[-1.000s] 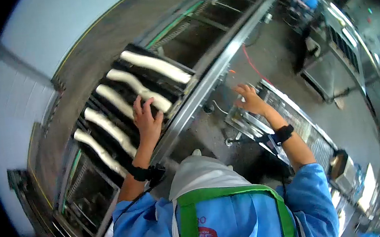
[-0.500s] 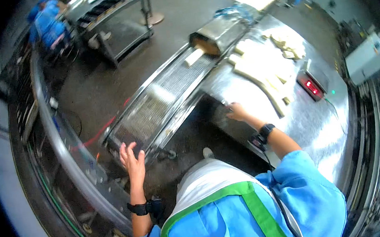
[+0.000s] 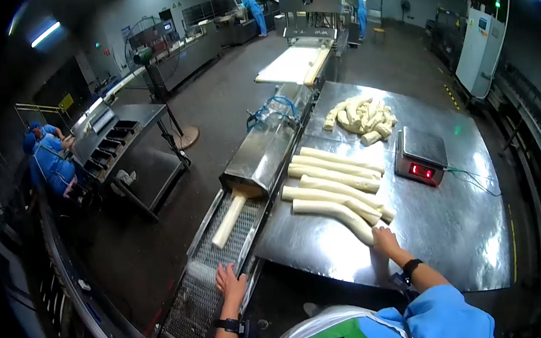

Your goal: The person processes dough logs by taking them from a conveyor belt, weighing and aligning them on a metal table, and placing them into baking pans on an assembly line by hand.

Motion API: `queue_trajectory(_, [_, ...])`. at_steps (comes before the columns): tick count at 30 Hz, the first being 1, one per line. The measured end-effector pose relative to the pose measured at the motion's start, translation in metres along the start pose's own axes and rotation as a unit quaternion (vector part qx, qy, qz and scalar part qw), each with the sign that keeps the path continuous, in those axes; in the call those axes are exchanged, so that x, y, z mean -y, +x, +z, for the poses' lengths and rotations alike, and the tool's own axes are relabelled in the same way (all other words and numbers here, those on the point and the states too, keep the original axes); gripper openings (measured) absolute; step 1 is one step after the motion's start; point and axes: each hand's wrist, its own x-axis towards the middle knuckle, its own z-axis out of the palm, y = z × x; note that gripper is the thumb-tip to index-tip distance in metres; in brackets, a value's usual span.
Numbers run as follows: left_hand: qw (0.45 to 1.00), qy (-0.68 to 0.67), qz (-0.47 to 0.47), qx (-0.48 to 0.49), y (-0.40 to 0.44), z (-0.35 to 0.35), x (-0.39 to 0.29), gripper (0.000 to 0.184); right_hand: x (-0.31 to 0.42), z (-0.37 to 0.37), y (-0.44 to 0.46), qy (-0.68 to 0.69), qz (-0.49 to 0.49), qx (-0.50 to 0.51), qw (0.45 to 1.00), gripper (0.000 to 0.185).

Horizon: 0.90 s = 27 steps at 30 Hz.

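My left hand (image 3: 230, 283) hovers over the mesh conveyor (image 3: 194, 292) with its fingers spread and nothing in it. Farther up the belt, a pale dough roll (image 3: 229, 223) sticks out from the metal hood (image 3: 250, 161). On the steel table, my right hand (image 3: 387, 242) has its fingers curled at the near end of the front dough roll (image 3: 331, 212); part of the grip is hidden. Several more dough rolls (image 3: 334, 174) lie side by side behind that one.
A heap of dough pieces (image 3: 361, 118) sits farther back on the steel table (image 3: 436, 237). To its right stands a scale (image 3: 421, 156) with red digits and a cable. At left, people in blue (image 3: 52, 162) are beside a metal bench (image 3: 141, 126) holding dark trays.
The view has tilted up, showing more of the room. My right hand has gone from the table edge to the end of the front dough roll. My left hand stays open by the conveyor.
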Motion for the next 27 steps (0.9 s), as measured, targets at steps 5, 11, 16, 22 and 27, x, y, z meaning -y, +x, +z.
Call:
queue_trajectory(5, [0.995, 0.06, 0.03, -0.071, 0.044, -0.003, -0.014, 0.061, 0.013, -0.01, 0.0, -0.005, -0.016, -0.023, 1.0, 0.031])
queue_trajectory(11, [0.98, 0.163, 0.048, -0.108, 0.089, -0.003, 0.006, 0.064, 0.019, 0.003, 0.02, -0.06, 0.071, -0.087, 0.992, 0.018])
queue_trajectory(16, [0.985, 0.159, 0.007, -0.067, 0.083, -0.013, 0.01, 0.058, 0.032, 0.007, 0.009, -0.076, 0.027, -0.042, 0.996, 0.023])
queue_trajectory(22, [0.973, 0.189, -0.02, -0.131, 0.075, -0.014, 0.045, 0.062, 0.047, 0.007, 0.015, 0.011, -0.046, -0.051, 0.998, 0.065])
queue_trajectory(27, [0.971, 0.21, -0.045, -0.106, 0.049, -0.038, 0.046, 0.06, 0.043, 0.014, 0.049, -0.033, -0.112, -0.087, 0.989, 0.052])
